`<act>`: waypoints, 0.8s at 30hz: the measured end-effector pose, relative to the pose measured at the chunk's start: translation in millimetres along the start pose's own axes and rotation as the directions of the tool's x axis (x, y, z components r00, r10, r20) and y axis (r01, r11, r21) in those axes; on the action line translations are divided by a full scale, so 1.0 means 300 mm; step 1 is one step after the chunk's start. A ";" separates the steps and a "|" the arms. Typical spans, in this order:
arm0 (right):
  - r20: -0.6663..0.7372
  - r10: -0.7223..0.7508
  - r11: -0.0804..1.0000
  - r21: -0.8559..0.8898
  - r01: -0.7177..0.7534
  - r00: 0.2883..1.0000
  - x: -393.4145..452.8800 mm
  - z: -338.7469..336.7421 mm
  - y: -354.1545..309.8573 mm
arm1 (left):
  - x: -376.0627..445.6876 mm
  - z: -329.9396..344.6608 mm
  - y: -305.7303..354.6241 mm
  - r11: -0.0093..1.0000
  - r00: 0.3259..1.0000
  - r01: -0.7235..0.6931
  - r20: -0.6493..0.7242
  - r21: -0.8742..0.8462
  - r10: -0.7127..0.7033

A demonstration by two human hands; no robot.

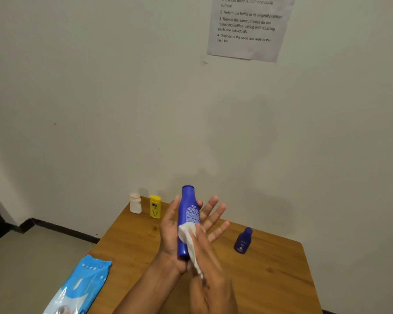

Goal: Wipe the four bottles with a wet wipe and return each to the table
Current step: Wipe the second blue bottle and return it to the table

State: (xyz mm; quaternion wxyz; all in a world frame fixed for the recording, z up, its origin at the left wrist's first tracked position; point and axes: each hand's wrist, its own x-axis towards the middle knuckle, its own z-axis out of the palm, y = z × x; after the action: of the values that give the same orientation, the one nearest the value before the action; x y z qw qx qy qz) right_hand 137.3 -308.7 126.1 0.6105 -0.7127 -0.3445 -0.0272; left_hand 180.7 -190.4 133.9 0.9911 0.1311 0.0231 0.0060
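Blue tall bottle (187, 219), white wipe (188, 236), yellow bottle (155, 206) (perhaps green-printed), brown table (281, 268).

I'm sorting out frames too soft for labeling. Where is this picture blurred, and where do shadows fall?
Head view: the right hand with the wet wipe is smeared by motion; the tall blue bottle and wall notice read fairly sharp; soft shadows lie on the wall behind the bottles; table edges bow slightly from the wide lens.

Your left hand (168, 232) is holding the tall blue bottle (187, 220) upright across its open fingers. The white wet wipe (188, 236) is lying against its lower half, under your right fingertips (196, 232).
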 end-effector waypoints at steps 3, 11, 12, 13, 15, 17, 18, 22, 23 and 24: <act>0.069 0.175 0.966 0.179 -0.184 0.982 -0.027 -0.019 -0.037 | 0.014 0.002 0.040 0.993 0.993 -0.112 -0.039 0.044 0.114; -0.184 0.485 0.857 0.296 -0.422 0.855 0.173 -0.097 0.009 | -0.009 0.016 0.038 0.979 0.998 -0.063 0.020 0.193 0.060; -0.160 0.507 0.840 0.315 -0.443 0.847 0.179 -0.080 -0.006 | -0.015 0.019 0.024 0.968 0.999 -0.046 -0.009 0.248 0.050; -0.123 0.521 0.824 0.331 -0.460 0.845 0.170 -0.057 -0.021 | -0.017 0.022 0.010 0.958 0.998 -0.030 -0.051 0.287 0.046; -0.066 0.542 0.804 0.332 -0.494 0.838 0.132 -0.010 -0.058 | -0.013 0.029 -0.008 0.954 0.995 -0.023 -0.086 0.298 0.051; -0.067 0.541 0.805 0.330 -0.493 0.838 0.083 0.026 -0.073 | -0.006 0.029 -0.006 0.955 0.994 -0.075 -0.060 0.287 0.096; -0.068 0.567 0.783 0.356 -0.511 0.821 0.063 0.036 -0.084 | -0.007 0.025 0.000 0.950 0.989 -0.117 -0.050 0.291 0.137; -0.045 0.752 0.627 0.359 -0.691 0.658 0.007 0.029 -0.070 | -0.025 -0.013 0.036 0.882 0.951 -0.225 -0.104 0.413 0.291; 0.002 0.792 0.563 0.387 -0.730 0.611 -0.005 0.019 -0.062 | -0.031 -0.026 0.045 0.862 0.942 -0.236 -0.111 0.450 0.316; 0.080 0.824 0.468 0.460 -0.754 0.561 -0.011 0.003 -0.055 | -0.038 -0.039 0.055 0.835 0.932 -0.243 -0.120 0.494 0.342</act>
State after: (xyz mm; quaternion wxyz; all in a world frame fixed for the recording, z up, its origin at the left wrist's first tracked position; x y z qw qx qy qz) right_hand 125.9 -309.2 138.6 0.7225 -0.6263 0.0762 0.2829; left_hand 168.5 -171.7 127.5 0.9087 0.3686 0.1047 0.1657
